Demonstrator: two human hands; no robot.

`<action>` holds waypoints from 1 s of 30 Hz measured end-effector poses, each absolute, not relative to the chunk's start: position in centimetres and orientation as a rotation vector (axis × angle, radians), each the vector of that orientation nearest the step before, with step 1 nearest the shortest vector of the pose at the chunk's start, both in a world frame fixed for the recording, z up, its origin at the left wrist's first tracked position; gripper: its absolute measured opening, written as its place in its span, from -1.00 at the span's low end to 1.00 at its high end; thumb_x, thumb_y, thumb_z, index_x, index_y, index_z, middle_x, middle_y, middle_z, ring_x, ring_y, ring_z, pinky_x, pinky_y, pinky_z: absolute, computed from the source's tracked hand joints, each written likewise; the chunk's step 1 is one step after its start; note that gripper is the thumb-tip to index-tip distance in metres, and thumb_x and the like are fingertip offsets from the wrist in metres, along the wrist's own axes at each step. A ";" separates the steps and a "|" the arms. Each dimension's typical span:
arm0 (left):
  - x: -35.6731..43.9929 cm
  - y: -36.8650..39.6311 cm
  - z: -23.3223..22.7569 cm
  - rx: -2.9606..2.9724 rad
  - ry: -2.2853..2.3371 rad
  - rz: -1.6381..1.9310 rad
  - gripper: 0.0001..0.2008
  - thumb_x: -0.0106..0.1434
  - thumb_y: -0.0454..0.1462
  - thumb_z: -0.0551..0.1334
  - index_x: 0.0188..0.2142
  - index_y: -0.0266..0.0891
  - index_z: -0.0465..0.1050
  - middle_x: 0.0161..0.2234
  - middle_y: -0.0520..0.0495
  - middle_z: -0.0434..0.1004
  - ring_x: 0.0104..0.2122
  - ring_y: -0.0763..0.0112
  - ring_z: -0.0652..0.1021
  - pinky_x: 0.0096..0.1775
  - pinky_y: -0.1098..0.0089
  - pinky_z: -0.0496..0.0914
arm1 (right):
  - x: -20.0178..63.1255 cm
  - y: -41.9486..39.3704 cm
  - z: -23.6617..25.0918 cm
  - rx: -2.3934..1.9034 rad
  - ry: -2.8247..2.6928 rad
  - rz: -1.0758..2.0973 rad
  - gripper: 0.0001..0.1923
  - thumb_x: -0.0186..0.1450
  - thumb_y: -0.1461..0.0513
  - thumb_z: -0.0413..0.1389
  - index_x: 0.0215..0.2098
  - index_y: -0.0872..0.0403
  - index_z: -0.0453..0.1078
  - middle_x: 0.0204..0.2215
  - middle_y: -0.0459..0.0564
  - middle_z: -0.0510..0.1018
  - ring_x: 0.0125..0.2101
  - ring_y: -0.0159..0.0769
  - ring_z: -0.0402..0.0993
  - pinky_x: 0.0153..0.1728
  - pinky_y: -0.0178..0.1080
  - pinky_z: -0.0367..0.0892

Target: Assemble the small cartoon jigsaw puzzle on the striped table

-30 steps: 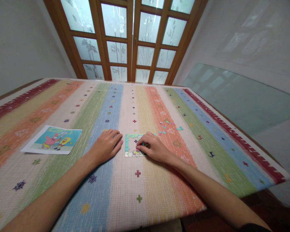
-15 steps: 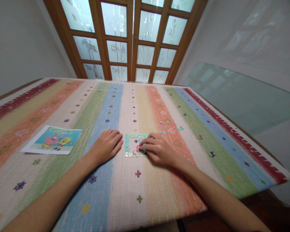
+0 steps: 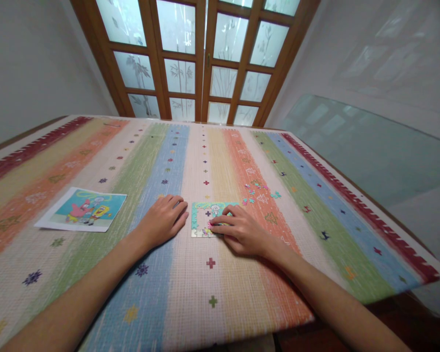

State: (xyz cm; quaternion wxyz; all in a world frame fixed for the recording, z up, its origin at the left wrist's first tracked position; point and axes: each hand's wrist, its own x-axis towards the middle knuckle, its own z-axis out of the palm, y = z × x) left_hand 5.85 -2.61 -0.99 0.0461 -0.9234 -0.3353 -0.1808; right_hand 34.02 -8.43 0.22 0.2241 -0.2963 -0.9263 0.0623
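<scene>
A partly assembled jigsaw puzzle point(image 3: 194, 221) lies flat on the cloth, its border joined around a middle where the tablecloth shows. My right hand point(image 3: 244, 231) reaches over its right side, fingertips pinched on a small pink puzzle piece point(image 3: 209, 224) at the inner lower part. The fingers cover much of that piece and the puzzle's right edge. Just left of the puzzle, my left hand point(image 3: 164, 221) rests palm down on the cloth, fingers loosely bent and slightly apart, holding nothing.
Several loose puzzle pieces point(image 3: 254, 188) are scattered beyond my right hand. A printed cartoon picture point(image 3: 82, 210) lies on the left. The striped tablecloth point(image 3: 212, 327) covers the table, with wooden glass-paned doors point(image 3: 204, 73) behind it and a glass panel point(image 3: 370, 142) against the right wall.
The view has shifted slightly. My right fingertips stay at the puzzle's inner lower part with the pink piece, now covering more of it. My left hand stays in place.
</scene>
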 end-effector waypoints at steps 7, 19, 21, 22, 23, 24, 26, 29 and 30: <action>5.9 -2.5 -1.0 -2.809 -1.013 -0.559 -0.66 0.53 -0.19 -0.03 -0.10 -0.30 0.48 -0.14 -0.26 0.53 -0.15 0.05 0.48 -0.07 0.05 0.39 | 33.9 -8.3 -0.2 -0.782 -2.538 0.112 -0.68 0.39 0.38 0.02 -0.03 0.02 0.55 -0.06 0.02 0.68 -0.14 -0.10 0.40 -0.13 -0.03 0.34; 5.8 -2.5 -1.2 -2.816 -1.032 -0.565 -0.67 0.53 -0.18 -0.02 -0.09 -0.29 0.47 -0.12 -0.25 0.53 -0.14 0.08 0.49 -0.05 0.06 0.39 | 35.0 -7.9 0.7 -0.867 -2.362 0.158 -0.64 0.36 0.38 0.04 0.07 0.07 0.47 -0.04 0.09 0.64 -0.09 -0.10 0.44 -0.03 0.01 0.41; 5.7 -2.5 -1.1 -2.830 -1.042 -0.571 -0.65 0.54 -0.16 -0.04 -0.08 -0.27 0.46 -0.11 -0.23 0.53 -0.14 0.09 0.49 -0.05 0.06 0.39 | 35.7 -7.6 0.8 -0.919 -2.362 0.158 -0.67 0.39 0.33 0.06 0.08 0.06 0.46 -0.05 0.09 0.64 -0.08 -0.08 0.45 -0.01 0.03 0.40; 5.7 -2.6 -1.0 -2.841 -1.046 -0.575 -0.65 0.54 -0.15 -0.05 -0.07 -0.27 0.45 -0.10 -0.23 0.54 -0.13 0.09 0.49 -0.05 0.05 0.40 | 36.1 -7.3 0.9 -0.942 -2.370 0.155 -0.68 0.40 0.31 0.06 0.09 0.05 0.45 -0.04 0.09 0.64 -0.07 -0.08 0.45 0.00 0.05 0.40; 5.7 -2.6 -0.9 -2.855 -1.049 -0.579 -0.64 0.55 -0.13 -0.05 -0.05 -0.27 0.44 -0.09 -0.24 0.54 -0.12 0.08 0.50 -0.04 0.04 0.40 | 36.6 -7.1 1.0 -0.963 -2.380 0.144 -0.68 0.40 0.30 0.05 0.09 0.04 0.45 -0.03 0.09 0.63 -0.05 -0.08 0.46 0.03 0.07 0.38; 5.7 -2.7 -0.8 -2.869 -1.051 -0.587 -0.63 0.54 -0.11 -0.05 -0.03 -0.27 0.43 -0.06 -0.25 0.54 -0.10 0.07 0.50 -0.02 0.02 0.40 | 37.1 -6.9 1.0 -0.987 -2.382 0.125 -0.68 0.40 0.30 0.04 0.09 0.03 0.45 -0.01 0.09 0.63 -0.04 -0.07 0.46 0.05 0.09 0.36; 5.7 -2.8 -0.7 -2.895 -1.044 -0.611 -0.61 0.52 -0.07 -0.01 0.05 -0.28 0.40 0.02 -0.28 0.52 -0.03 0.02 0.50 0.02 -0.04 0.39 | 38.1 -6.4 1.1 -1.043 -2.347 0.069 -0.67 0.39 0.32 0.02 0.07 0.02 0.46 -0.01 0.09 0.63 -0.02 -0.07 0.47 0.09 0.11 0.33; 5.7 -3.1 -0.8 -2.937 -1.003 -0.645 -0.50 0.47 0.02 0.06 0.19 -0.29 0.30 0.14 -0.33 0.47 0.09 -0.06 0.47 0.10 -0.10 0.36 | 39.8 -5.6 1.3 -1.183 -2.190 -0.010 -0.68 0.37 0.32 0.00 0.00 0.04 0.49 -0.06 0.10 0.65 -0.09 -0.04 0.48 0.02 0.09 0.34; 5.6 -3.2 -0.9 -2.948 -0.989 -0.647 -0.46 0.45 0.04 0.08 0.23 -0.28 0.27 0.18 -0.33 0.45 0.13 -0.08 0.45 0.12 -0.11 0.35 | 40.3 -5.3 1.4 -1.239 -2.128 -0.034 -0.68 0.35 0.32 0.00 -0.02 0.05 0.50 -0.09 0.11 0.66 -0.11 -0.03 0.47 -0.01 0.09 0.35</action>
